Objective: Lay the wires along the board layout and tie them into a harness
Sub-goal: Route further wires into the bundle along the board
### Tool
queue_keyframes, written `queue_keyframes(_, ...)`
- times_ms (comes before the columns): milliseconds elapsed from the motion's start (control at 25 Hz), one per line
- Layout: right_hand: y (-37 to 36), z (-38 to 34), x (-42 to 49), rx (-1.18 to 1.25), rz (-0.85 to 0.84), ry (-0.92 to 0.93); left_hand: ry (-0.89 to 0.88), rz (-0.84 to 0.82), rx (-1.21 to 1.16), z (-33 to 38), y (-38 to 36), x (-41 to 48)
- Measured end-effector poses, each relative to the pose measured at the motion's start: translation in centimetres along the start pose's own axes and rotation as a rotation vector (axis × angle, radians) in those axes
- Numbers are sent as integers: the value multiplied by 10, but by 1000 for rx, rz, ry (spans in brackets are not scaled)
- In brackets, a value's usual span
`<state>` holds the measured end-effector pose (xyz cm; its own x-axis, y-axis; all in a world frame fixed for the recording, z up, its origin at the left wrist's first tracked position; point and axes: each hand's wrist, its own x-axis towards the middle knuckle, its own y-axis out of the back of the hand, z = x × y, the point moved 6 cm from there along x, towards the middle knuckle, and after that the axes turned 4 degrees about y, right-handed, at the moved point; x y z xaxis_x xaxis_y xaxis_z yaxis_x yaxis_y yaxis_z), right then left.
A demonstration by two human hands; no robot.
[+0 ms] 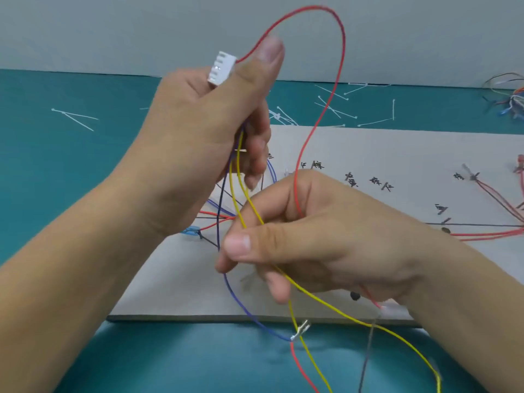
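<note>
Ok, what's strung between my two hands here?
In the head view, two yellow wires and a dark blue wire drop from the left hand to the right hand; a red wire arcs overhead between them.

Your left hand (204, 131) grips the white connector (222, 70) upright, its slotted end poking above the fist beside the thumb. From it the red wire (337, 80) arcs high over that thumb and drops into your right hand (312, 245), whose fingers curl round it. The yellow wires (235, 191) and a blue wire (219, 211) hang from under your left fist. The yellows cross your right forefinger; the blue curves beneath the right hand to a metal terminal (300, 330). The pale board (397, 154) lies flat on the surface under both hands, hand-lettered, with red and dark wires laid on it.
</note>
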<state>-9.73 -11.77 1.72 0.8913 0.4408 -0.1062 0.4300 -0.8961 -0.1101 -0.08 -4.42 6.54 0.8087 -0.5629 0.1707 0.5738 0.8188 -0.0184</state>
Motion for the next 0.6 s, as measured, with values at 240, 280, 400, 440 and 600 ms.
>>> queue_keyframes(240, 24, -14, -2, 203, 182, 166, 158, -160, -28, -10, -6, -1)
queue_keyframes(280, 30, -14, -3, 185, 223, 175, 135, -220, -1, -11, -11, -3)
queue_keyframes(400, 37, -17, -6, 95, 277, 196, 32, -223, 53, -9, -13, -5)
queue_keyframes(440, 39, -18, -6, 71, 280, 186, 25, -184, 54, -7, -9, -3)
queue_keyframes(600, 54, -22, -12, 88, 312, 89, 141, -19, 14, -4, 18, 5)
